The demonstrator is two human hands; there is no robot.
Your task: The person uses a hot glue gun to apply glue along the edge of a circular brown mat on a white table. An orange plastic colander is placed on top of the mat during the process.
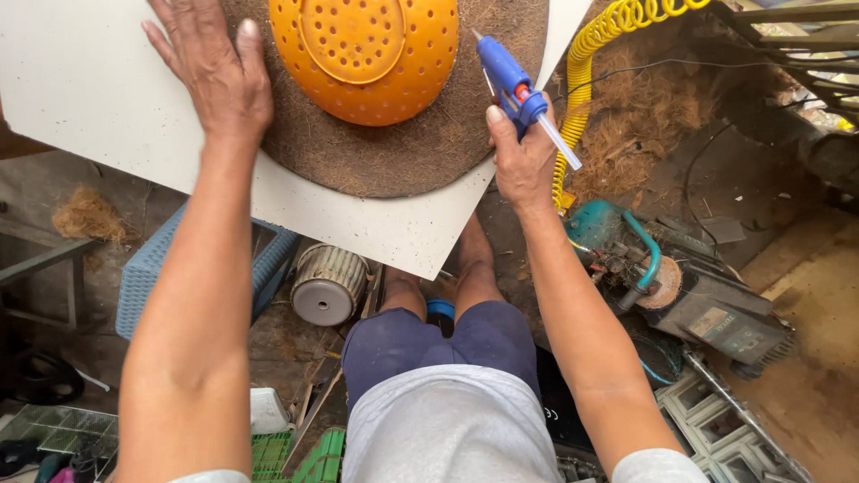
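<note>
An orange perforated plastic bowl lies upside down on a round brown coir mat, which rests on a white board. My left hand lies flat, fingers apart, on the board and the mat's left edge, just left of the bowl. My right hand grips a blue glue gun with a clear glue stick at its back; the nozzle points up along the bowl's right side.
A yellow coiled hose and loose coir fibre lie to the right. Below them sits a teal and grey machine. A blue woven basket and a ribbed grey can stand under the board. My knees are below.
</note>
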